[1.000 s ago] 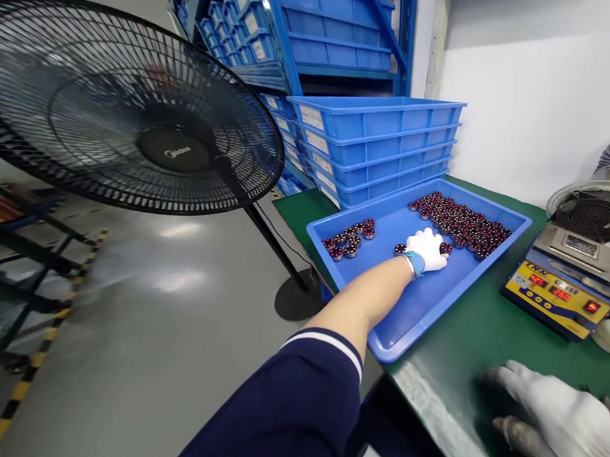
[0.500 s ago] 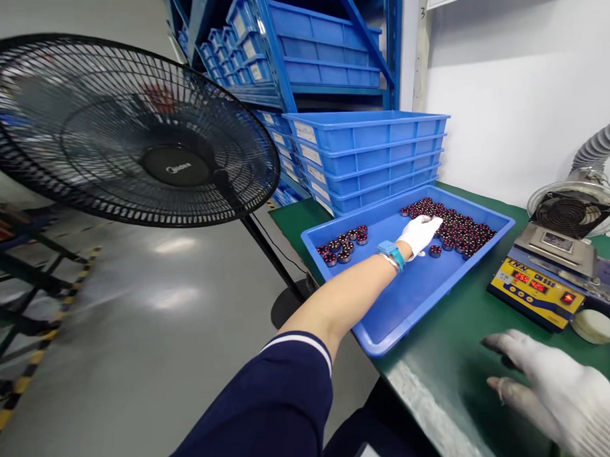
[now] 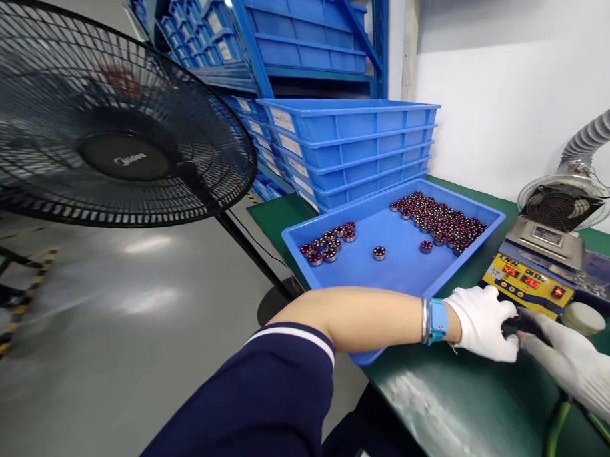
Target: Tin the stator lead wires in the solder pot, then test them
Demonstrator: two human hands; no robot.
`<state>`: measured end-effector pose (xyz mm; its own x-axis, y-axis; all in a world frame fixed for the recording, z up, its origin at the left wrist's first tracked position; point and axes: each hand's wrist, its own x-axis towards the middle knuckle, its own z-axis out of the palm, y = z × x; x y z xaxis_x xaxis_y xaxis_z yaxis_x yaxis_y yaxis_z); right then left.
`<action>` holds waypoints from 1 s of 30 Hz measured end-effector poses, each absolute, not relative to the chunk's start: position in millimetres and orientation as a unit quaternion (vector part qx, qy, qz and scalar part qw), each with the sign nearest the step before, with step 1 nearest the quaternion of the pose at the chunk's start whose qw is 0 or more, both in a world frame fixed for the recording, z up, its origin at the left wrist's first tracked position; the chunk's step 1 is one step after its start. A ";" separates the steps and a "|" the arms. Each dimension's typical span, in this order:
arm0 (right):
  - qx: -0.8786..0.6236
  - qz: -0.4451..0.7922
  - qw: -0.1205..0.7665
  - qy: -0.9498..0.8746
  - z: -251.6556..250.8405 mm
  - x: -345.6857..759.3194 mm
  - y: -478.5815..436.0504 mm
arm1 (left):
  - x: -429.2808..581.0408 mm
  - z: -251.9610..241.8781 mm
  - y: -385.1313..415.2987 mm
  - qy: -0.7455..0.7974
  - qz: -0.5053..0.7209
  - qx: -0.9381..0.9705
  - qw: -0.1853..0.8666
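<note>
My left hand (image 3: 481, 323), in a white glove, is over the green bench beside the tray, its thumb and fingers curled around a dark spot. Close against its fingertips is my right hand (image 3: 572, 359), also gloved, with fingers bent inward. Something dark lies between the two hands; its kind is hidden. Green handles (image 3: 558, 425) of a tool show below my right hand; whether the hand grips them I cannot tell. Left of the hands, the blue tray (image 3: 357, 286) holds many small dark round parts with reddish dots, including a dense cluster (image 3: 435, 218) and a single part (image 3: 379, 253).
A yellow-fronted solder pot unit (image 3: 527, 284) with red digits stands behind my hands, beside a round pale tin (image 3: 584, 318). A small fan with a grey hose (image 3: 594, 130) is behind it. Stacked blue trays (image 3: 352, 153) and a black standing fan (image 3: 127, 155) are left.
My left hand has left the part cluster in the tray and come right and nearer, up to my right hand. My right hand's fingers have drawn inward. The view has shifted slightly.
</note>
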<state>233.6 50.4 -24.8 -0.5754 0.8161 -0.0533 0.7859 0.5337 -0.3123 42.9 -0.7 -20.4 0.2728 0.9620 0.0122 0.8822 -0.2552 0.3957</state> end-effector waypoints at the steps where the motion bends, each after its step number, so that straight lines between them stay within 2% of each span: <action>1: -0.455 0.170 0.021 -0.874 -28.3 230.5 47.9 | 43.3 -26.1 -2.8 0.581 0.103 0.798 0.120; 4: -0.449 0.207 -0.042 -0.868 -41.1 230.8 46.4 | 43.9 -39.4 -8.6 0.548 0.068 0.831 0.068; 10: -0.470 0.195 -0.075 -0.858 -47.8 237.8 45.9 | 40.0 -22.6 -16.3 0.550 0.039 0.829 0.094; 13: -0.479 0.187 -0.095 -0.852 -39.4 237.2 42.6 | 27.3 4.9 -19.0 0.548 0.113 0.822 0.102; 17: -0.475 0.122 -0.068 -0.869 -35.0 236.9 42.6 | -28.9 37.9 -20.2 0.616 0.218 0.756 0.032; 19: -0.461 0.102 -0.047 -0.880 -35.8 236.0 40.1 | -79.0 48.5 -20.4 0.734 0.165 0.659 -0.001; 22: -0.455 0.086 -0.015 -0.886 -35.2 231.3 29.0 | -164.3 54.4 -20.8 0.819 0.082 0.567 0.030; 26: -0.412 0.056 0.033 -0.909 -28.8 220.6 9.9 | -240.0 40.2 -21.0 0.867 -0.029 0.484 0.113; 30: -0.382 0.044 0.042 -0.922 -20.8 213.3 -0.4 | -254.5 17.5 -16.6 0.879 -0.050 0.454 0.134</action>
<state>213.3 -0.4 -20.8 -0.7054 0.7075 0.0437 0.7001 0.7050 -0.1137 -254.5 -16.6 17.5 -0.5520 0.7848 -0.2818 0.8118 0.5830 0.0336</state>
